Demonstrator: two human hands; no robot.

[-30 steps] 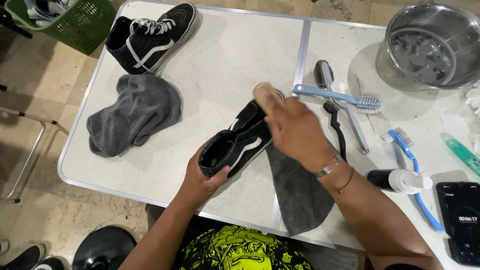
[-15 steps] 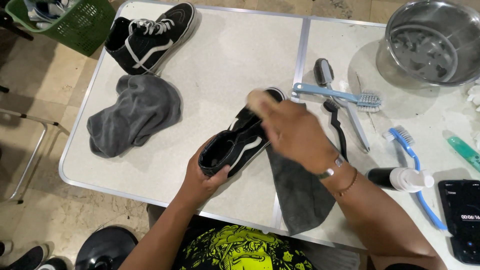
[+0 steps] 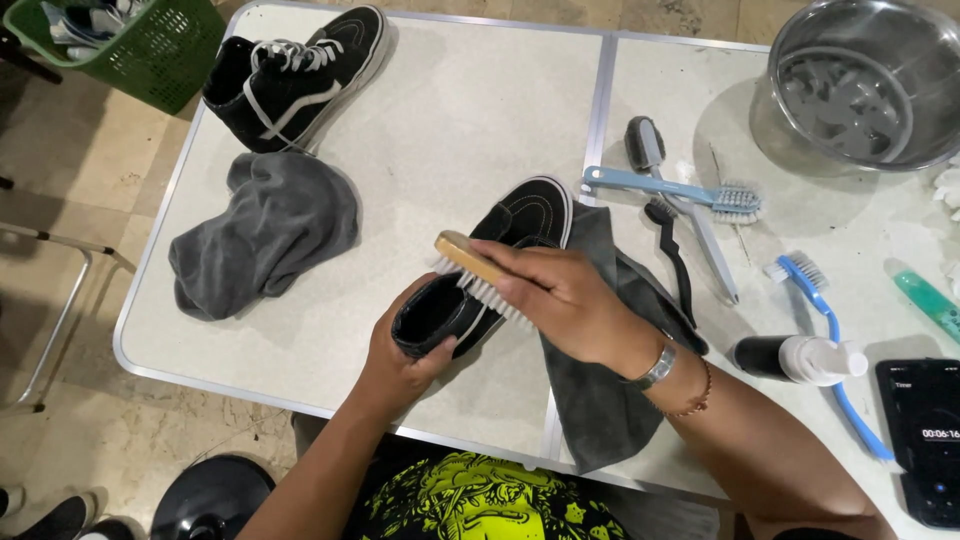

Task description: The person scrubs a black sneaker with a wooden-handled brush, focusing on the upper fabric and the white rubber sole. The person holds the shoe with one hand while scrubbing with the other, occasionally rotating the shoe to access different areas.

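Note:
My left hand (image 3: 395, 365) grips the heel of a black high-top sneaker (image 3: 515, 225) with a white sole, which lies on a dark grey cloth (image 3: 600, 400) near the table's front edge. Across the sneaker's side, my right hand (image 3: 565, 300) holds a wooden brush (image 3: 465, 260) with white bristles pressed against the shoe. The matching second sneaker (image 3: 290, 75), with white laces, stands at the far left of the table.
A crumpled grey cloth (image 3: 265, 235) lies left of the shoe. Several brushes (image 3: 680, 190) lie to the right, with a blue-handled brush (image 3: 835, 340), a black and white bottle (image 3: 790, 357), a phone (image 3: 925, 440) and a metal bowl (image 3: 860, 80). A green basket (image 3: 150, 50) stands beyond the white table (image 3: 440, 130).
My right hand has drawn the brush from the sneaker's toe back along its side toward the heel. The left hand keeps its hold on the heel.

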